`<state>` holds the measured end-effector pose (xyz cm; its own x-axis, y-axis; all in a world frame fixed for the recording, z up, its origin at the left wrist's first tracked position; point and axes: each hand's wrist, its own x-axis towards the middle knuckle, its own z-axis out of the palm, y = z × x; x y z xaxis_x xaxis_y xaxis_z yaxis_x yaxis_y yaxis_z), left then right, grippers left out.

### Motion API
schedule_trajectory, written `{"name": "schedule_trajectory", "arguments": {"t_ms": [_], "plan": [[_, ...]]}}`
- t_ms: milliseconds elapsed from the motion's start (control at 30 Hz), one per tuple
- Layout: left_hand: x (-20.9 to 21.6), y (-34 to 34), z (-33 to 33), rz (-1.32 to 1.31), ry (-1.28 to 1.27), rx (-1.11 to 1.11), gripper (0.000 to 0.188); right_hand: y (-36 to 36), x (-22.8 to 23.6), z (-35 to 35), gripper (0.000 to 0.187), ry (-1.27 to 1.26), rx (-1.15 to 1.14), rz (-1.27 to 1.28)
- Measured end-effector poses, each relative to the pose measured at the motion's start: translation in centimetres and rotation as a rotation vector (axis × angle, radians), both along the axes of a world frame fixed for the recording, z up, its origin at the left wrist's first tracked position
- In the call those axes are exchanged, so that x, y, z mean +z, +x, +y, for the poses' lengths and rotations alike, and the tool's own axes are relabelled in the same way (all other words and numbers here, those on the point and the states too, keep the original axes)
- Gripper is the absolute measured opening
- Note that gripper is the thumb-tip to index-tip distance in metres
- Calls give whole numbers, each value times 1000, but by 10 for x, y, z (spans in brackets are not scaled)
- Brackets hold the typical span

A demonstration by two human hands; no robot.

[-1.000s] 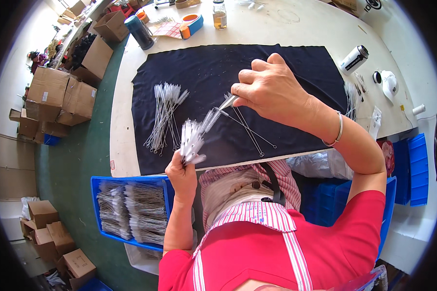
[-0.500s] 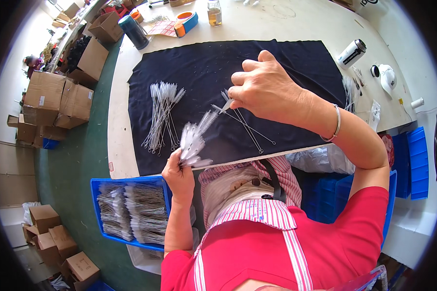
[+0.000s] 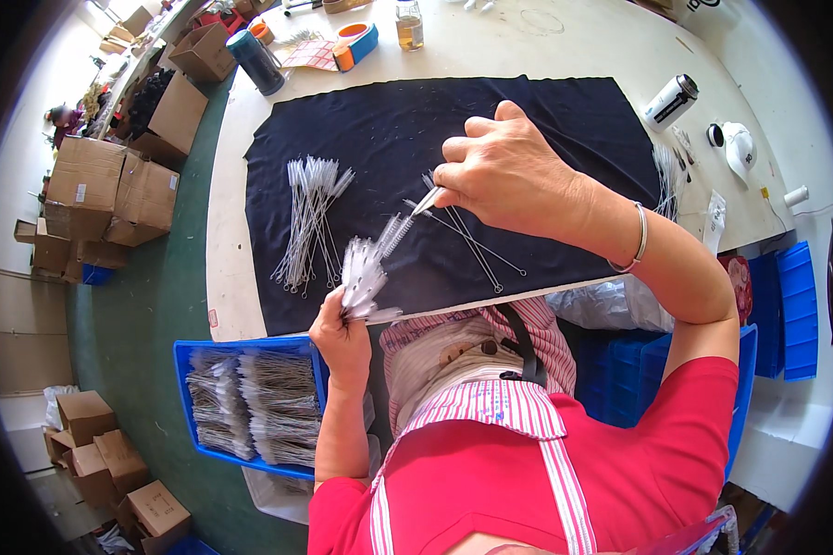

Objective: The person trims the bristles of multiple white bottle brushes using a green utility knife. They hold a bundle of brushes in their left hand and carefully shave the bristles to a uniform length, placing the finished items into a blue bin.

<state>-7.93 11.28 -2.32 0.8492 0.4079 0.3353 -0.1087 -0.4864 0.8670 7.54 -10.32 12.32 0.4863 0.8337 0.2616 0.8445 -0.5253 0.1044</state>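
Observation:
My left hand [image 3: 341, 335] is closed round a bunch of small white-bristled wire brushes [image 3: 365, 279], held fanned out over the near edge of the dark cloth [image 3: 565, 116]. From this bunch one brush [image 3: 396, 235] sticks out up and to the right. My right hand [image 3: 500, 171] pinches a slim, shiny pointed tool, apparently tweezers [image 3: 427, 201], whose tip meets that brush's end. A pile of similar brushes [image 3: 310, 217] with looped wire ends lies on the cloth at left. A few loose brushes [image 3: 477, 248] lie below my right hand.
A blue crate [image 3: 183, 388] full of brushes stands by the table's near left. Along the far side are a dark bottle [image 3: 254, 61], a tape dispenser [image 3: 356, 46] and a glass jar [image 3: 409, 26]. A can [image 3: 671, 102] and white cap [image 3: 739, 150] sit at right.
My right hand and the pointed tool have shifted very slightly down. The brush bunch in my left hand has turned a little; the piles on the cloth are unchanged.

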Motion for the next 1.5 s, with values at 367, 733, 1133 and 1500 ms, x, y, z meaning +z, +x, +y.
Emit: {"name": "schedule_trajectory", "arguments": {"t_ms": [367,733,1133,1500], "plan": [[-2,-3,2,8,-7,0,25,-1,0,3,23,4,16,-3],[-3,-2,0,10,-62,-43,22,-2,5,5,21,-6,22,17],[9,28,-41,143,-1176,-342,8,-47,-108,48,23,1113,-71,1278],[-23,44,-24,162,-1008,-182,20,1,-159,12,24,1830,-630,1254]]}}
